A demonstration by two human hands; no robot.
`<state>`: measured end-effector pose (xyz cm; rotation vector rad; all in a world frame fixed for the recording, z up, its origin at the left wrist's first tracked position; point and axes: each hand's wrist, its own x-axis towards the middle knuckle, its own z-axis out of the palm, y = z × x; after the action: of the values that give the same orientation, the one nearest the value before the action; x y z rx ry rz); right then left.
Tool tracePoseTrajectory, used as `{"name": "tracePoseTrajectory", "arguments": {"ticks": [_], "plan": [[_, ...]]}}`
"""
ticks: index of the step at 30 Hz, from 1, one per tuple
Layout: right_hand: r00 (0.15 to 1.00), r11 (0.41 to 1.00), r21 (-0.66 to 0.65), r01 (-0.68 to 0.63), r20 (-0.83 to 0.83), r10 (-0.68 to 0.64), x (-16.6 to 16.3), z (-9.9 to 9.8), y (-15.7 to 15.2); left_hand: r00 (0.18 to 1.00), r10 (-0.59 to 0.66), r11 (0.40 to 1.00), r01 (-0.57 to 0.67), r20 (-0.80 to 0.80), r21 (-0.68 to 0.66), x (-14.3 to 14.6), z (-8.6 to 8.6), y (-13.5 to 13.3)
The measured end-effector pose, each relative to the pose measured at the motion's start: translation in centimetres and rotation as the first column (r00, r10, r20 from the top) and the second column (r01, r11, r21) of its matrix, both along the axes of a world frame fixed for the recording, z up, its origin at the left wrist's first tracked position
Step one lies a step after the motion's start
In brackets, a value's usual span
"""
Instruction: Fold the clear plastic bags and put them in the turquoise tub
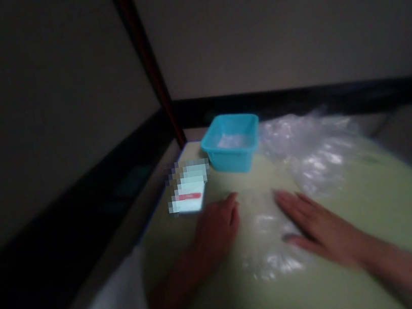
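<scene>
A clear plastic bag (262, 241) lies flat on the pale green table top (371, 213) in front of me. My left hand (216, 227) rests palm down at the bag's left edge, fingers stretched out together. My right hand (315, 223) lies flat on the bag's right side, fingers extended and pressing on the plastic. Neither hand grips anything. The picture is dim and slightly blurred.
A turquoise plastic tub (232, 142) stands at the table's far side with something pale inside. A white card with a red stripe (189, 187) lies left of it. A heap of crumpled clear plastic (312, 147) sits at the back right. A dark red pole (147, 60) rises behind.
</scene>
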<state>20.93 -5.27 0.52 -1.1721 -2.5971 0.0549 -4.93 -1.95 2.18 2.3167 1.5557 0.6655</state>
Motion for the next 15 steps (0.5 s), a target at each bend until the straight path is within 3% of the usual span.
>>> {"name": "tracePoseTrajectory", "arguments": {"ticks": [5, 15], "plan": [[0.992, 0.998, 0.059, -0.022, 0.124, 0.014, 0.77, -0.91, 0.04, 0.997, -0.040, 0.999, 0.039, -0.062, -0.019, 0.05, -0.05, 0.05], [0.989, 0.997, 0.041, -0.072, 0.132, 0.066, 0.52, -0.36, 0.28, 0.992, -0.021, 1.000, 0.021, -0.124, -0.009, 0.11, 0.13, 0.11]]}}
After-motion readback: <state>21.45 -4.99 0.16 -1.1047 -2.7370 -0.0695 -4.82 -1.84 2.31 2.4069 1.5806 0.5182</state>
